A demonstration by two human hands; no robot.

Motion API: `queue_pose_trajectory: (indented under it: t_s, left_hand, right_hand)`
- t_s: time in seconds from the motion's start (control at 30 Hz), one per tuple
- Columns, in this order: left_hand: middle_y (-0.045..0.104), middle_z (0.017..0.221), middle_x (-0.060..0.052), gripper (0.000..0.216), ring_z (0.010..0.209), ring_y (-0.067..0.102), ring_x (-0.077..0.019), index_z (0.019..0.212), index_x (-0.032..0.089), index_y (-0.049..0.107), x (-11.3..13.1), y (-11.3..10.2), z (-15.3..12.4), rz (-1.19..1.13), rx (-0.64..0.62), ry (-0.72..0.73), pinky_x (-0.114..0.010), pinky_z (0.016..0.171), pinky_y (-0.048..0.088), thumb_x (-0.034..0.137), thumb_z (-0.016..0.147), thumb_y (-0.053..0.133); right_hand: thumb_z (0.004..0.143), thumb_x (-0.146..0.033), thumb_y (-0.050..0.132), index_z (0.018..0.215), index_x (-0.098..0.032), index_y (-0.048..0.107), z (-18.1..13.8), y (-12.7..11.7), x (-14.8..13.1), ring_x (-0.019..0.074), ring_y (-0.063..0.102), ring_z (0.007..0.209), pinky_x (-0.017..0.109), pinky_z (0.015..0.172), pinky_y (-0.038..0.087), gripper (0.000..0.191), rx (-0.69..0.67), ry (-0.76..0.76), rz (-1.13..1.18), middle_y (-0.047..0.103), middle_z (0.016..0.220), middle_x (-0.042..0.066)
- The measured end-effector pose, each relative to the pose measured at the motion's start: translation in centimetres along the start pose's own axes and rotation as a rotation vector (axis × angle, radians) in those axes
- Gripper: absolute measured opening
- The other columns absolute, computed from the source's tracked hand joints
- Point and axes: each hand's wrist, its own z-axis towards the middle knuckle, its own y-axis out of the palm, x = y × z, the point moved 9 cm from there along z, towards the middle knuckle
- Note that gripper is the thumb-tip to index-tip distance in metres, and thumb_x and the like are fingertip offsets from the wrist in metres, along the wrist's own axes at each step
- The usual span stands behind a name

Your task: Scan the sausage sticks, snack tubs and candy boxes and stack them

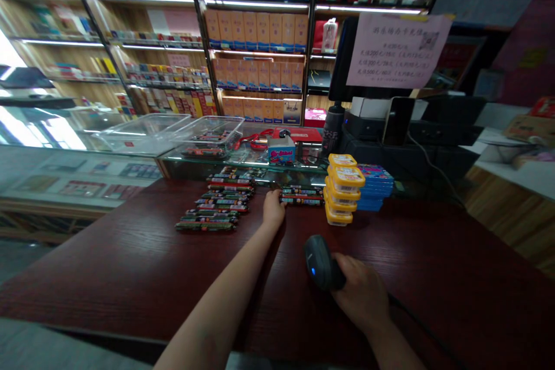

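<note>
My right hand [362, 295] is closed round the handle of a black barcode scanner [321, 263], whose blue light glows and whose cable trails off to the right. My left hand [274, 207] reaches far across the dark red counter [130, 266] and rests against the left end of a small pile of long thin candy sticks [302, 195]; its fingers are curled and mostly hidden. A larger row of the same sticks [217, 205] lies to the left of that hand.
A stack of yellow-lidded tubs [343, 193] stands beside blue packets [376, 185]. Behind are a glass case with clear plastic trays [208, 133], a small blue box [281, 153], a black till with a paper notice [399, 49], and lit shelves of boxes.
</note>
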Motion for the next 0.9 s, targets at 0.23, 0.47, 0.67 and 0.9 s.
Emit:
queue_pose_trajectory:
  t_s: [0.23, 0.47, 0.67, 0.9]
  left_hand:
    - [0.055, 0.114, -0.013, 0.043, 0.107, 0.055, -0.0223, 0.115, 0.012, 0.055, 0.5, 0.2, 0.2, 0.001, -0.031, 0.034, -0.034, 0.098, 0.042, 0.010, 0.073, 0.065]
    - [0.056, 0.106, -0.008, 0.033, 0.103, 0.053, -0.0219, 0.109, 0.019, 0.059, 2.7, -4.0, -3.8, 0.077, -0.047, 0.345, -0.037, 0.095, 0.043, 0.013, 0.076, 0.060]
    - [0.058, 0.108, -0.007, 0.028, 0.105, 0.051, -0.0219, 0.106, 0.020, 0.061, -1.2, -11.3, -7.0, 0.231, -0.045, 0.431, -0.037, 0.094, 0.042, 0.015, 0.081, 0.049]
    - [0.062, 0.102, -0.009, 0.031, 0.100, 0.053, -0.0246, 0.102, 0.018, 0.059, -10.5, -19.3, -8.2, 0.517, 0.071, 0.120, -0.039, 0.092, 0.041, 0.011, 0.078, 0.042]
  right_hand:
    - [0.073, -0.012, 0.052, 0.100, -0.021, 0.062, 0.0, -0.3, 0.1, 0.0200, 0.063, 0.086, 0.030, 0.073, 0.040, 0.030, -0.012, 0.003, -0.007, 0.069, 0.094, 0.002]
    - [0.076, -0.016, 0.052, 0.102, -0.021, 0.061, -0.4, -0.5, 0.1, 0.0204, 0.064, 0.088, 0.030, 0.075, 0.041, 0.027, -0.023, 0.008, -0.021, 0.070, 0.097, 0.003]
    - [0.078, -0.015, 0.051, 0.100, -0.021, 0.061, -0.9, -0.9, -0.4, 0.0199, 0.065, 0.084, 0.029, 0.073, 0.043, 0.025, -0.002, -0.021, -0.096, 0.070, 0.097, 0.003]
    - [0.079, -0.018, 0.049, 0.100, -0.023, 0.059, -1.3, -1.0, -0.5, 0.0199, 0.066, 0.082, 0.029, 0.071, 0.045, 0.024, 0.060, -0.066, -0.132, 0.070, 0.095, 0.002]
